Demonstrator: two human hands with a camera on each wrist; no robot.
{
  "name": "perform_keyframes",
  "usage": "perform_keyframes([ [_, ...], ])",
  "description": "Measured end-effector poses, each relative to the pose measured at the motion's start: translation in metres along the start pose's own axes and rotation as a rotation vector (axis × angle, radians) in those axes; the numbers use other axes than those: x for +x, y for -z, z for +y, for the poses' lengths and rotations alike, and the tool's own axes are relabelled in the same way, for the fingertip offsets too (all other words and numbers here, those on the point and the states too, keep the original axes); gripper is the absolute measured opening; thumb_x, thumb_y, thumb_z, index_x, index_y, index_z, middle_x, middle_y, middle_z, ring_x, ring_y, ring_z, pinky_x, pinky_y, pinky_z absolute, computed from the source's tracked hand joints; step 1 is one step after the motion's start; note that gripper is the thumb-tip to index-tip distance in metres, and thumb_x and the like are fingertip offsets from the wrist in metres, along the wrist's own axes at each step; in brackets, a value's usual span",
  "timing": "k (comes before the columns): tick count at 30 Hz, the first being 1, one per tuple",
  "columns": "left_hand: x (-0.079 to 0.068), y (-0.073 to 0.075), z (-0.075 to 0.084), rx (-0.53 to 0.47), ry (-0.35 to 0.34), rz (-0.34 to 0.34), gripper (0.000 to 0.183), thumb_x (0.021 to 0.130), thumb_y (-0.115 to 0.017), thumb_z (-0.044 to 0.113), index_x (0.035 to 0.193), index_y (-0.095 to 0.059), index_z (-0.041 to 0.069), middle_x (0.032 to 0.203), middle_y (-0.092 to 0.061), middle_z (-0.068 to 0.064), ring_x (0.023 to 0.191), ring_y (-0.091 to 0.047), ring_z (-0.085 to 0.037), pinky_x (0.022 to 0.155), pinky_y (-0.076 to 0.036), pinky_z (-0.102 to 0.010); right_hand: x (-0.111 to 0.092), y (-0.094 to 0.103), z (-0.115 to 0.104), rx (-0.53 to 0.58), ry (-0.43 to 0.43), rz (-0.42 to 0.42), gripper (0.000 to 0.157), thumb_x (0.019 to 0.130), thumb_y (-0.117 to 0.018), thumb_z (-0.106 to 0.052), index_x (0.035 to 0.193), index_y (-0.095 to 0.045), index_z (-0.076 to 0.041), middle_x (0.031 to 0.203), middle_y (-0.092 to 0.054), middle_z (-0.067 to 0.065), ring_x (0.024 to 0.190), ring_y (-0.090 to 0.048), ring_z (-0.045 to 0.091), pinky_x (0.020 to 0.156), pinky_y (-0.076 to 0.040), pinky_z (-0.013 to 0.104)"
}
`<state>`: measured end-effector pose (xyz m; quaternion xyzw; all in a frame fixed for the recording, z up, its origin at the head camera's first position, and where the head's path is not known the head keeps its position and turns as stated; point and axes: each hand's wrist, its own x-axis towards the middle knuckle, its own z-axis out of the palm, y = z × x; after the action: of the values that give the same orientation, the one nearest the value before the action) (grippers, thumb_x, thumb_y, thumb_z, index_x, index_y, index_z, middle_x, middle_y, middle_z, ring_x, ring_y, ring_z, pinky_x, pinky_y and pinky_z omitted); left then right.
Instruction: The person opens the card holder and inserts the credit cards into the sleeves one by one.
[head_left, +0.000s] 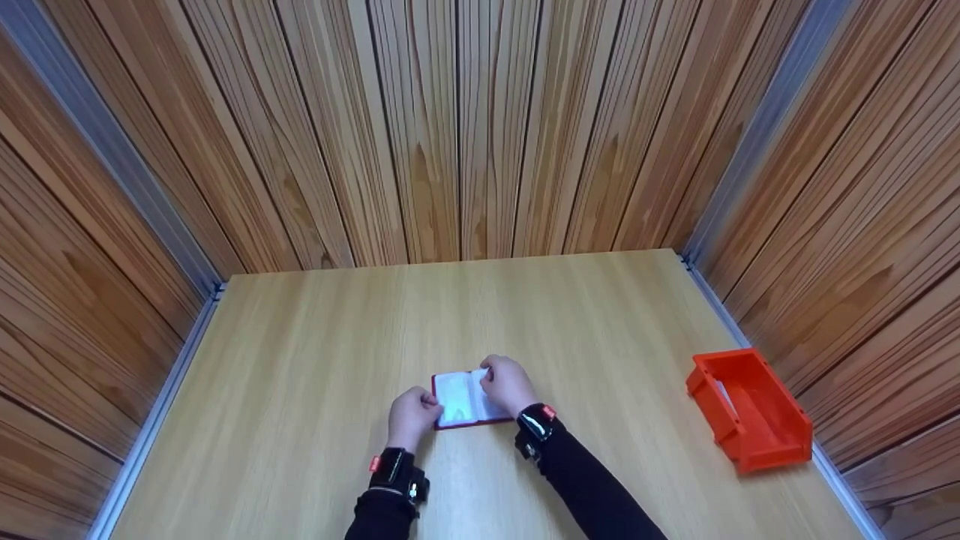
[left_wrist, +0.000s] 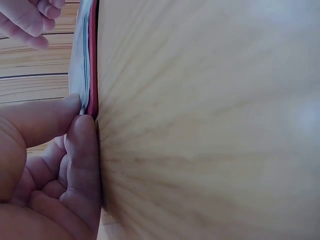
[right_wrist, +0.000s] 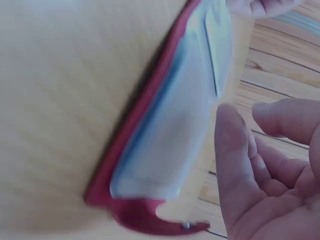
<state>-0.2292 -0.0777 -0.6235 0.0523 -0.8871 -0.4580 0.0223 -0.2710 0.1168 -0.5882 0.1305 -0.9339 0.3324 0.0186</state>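
Note:
A small red card holder (head_left: 459, 401) lies open like a book on the table, its pale, glossy pages facing up. My left hand (head_left: 414, 416) pinches its left edge; in the left wrist view the thumb (left_wrist: 50, 117) and forefinger meet at a corner of the pages. Over the right-hand page is my right hand (head_left: 510, 384). In the right wrist view its thumb and forefinger (right_wrist: 232, 145) stand a little apart beside the pages, with nothing between them. A red strap with a metal snap (right_wrist: 145, 217) sticks out from the cover there.
An orange plastic bin (head_left: 750, 412) stands on the right side of the table, with something pale by its left inner wall. Wood-plank walls (head_left: 480, 135) with metal corner rails enclose the wooden tabletop (head_left: 300, 352) at the back and sides.

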Motion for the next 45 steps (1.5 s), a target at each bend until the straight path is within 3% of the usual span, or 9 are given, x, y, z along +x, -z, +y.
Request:
perform_keyframes([
  [7,0.0,0.0,0.0,-0.004,0.0,0.01,0.013,0.077,-0.076,0.002,0.079,-0.063,0.003,0.072,-0.06,-0.002,0.065,-0.056,-0.016,0.061,-0.049,-0.032,0.004,0.008,0.009,0.011,-0.003,0.041,0.014,0.086,-0.068,0.0,0.101,-0.068,0.002,0.086,-0.065,0.007,0.082,-0.063,0.024,0.077,-0.051,0.04],
  [14,0.0,0.0,0.0,-0.007,-0.02,0.025,0.012,0.076,-0.075,0.001,0.078,-0.063,0.003,0.071,-0.061,-0.001,0.065,-0.056,-0.015,0.06,-0.048,-0.031,0.005,0.009,0.021,-0.013,0.056,0.099,0.015,0.082,-0.065,0.0,0.097,-0.067,0.002,0.085,-0.068,0.009,0.082,-0.065,0.027,0.077,-0.051,0.041],
  [21,-0.001,0.001,0.001,-0.011,0.021,0.003,0.012,0.077,-0.074,0.001,0.079,-0.063,0.004,0.072,-0.059,-0.001,0.065,-0.054,-0.016,0.06,-0.047,-0.031,0.004,0.01,0.022,-0.062,-0.03,0.069,0.015,0.085,-0.069,-0.001,0.1,-0.069,0.002,0.092,-0.069,0.013,0.09,-0.066,0.03,0.083,-0.051,0.045],
  [25,-0.001,0.001,0.002,-0.003,0.029,-0.001,0.012,0.078,-0.075,0.002,0.079,-0.063,0.004,0.072,-0.059,-0.001,0.065,-0.055,-0.016,0.06,-0.047,-0.031,0.004,0.008,0.025,-0.091,-0.037,0.063,0.014,0.086,-0.07,-0.003,0.1,-0.07,0.001,0.094,-0.07,0.011,0.09,-0.066,0.028,0.082,-0.051,0.043],
  [38,0.0,0.0,0.0,-0.018,0.039,-0.007,0.013,0.078,-0.074,0.001,0.08,-0.062,0.004,0.072,-0.059,-0.002,0.065,-0.055,-0.016,0.059,-0.047,-0.031,-0.001,0.003,0.03,-0.158,0.04,0.092,0.012,0.087,-0.07,-0.003,0.098,-0.072,0.002,0.092,-0.071,0.014,0.088,-0.067,0.031,0.081,-0.052,0.044],
  [45,0.001,0.0,-0.001,0.017,0.001,0.002,0.012,0.078,-0.075,0.003,0.079,-0.063,0.005,0.071,-0.058,0.0,0.065,-0.054,-0.015,0.06,-0.047,-0.03,-0.003,0.0,0.032,-0.216,0.093,0.131,0.011,0.082,-0.071,0.0,0.092,-0.072,-0.002,0.089,-0.072,0.012,0.084,-0.068,0.031,0.076,-0.053,0.043],
])
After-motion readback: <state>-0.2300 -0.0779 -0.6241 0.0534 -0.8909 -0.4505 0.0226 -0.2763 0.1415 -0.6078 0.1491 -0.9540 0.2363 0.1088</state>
